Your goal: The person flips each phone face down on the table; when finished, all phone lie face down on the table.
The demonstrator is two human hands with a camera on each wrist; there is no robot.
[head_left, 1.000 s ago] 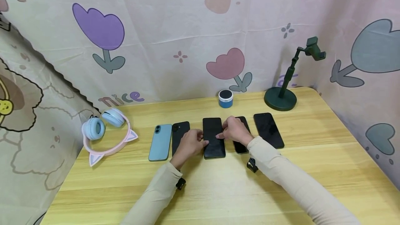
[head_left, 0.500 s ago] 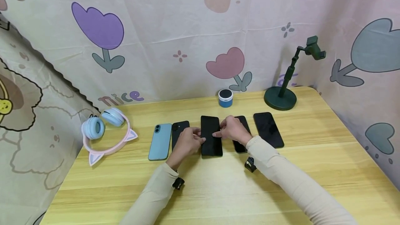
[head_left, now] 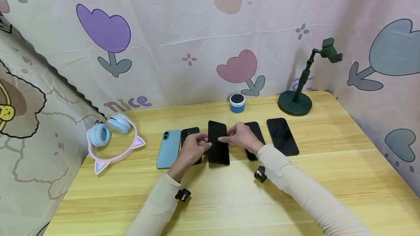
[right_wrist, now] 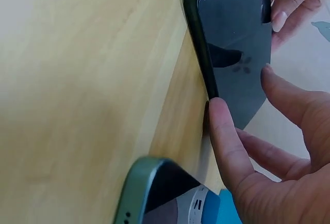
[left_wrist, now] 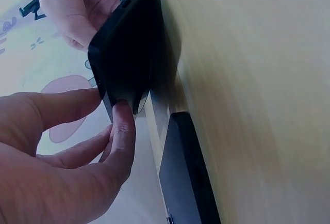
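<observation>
My left grip (head_left: 191,149) and right grip (head_left: 243,137), narrowly parted, pinch opposite sides of the tilted phone (head_left: 218,151); I should press evenly.

Seen from my head, my left fingers (left_wrist: 124,131) cover much of the black phone with a rear camera (head_left: 191,131), and my right fingers (right_wrist: 229,141) hide part of the glossy dark-screened phone (head_left: 256,130). The back of the slim black rectangular phone (head_left: 218,152) I hold is hidden there; my beige cloth sleeves (head_left: 305,181) run off the bottom edge.
</observation>
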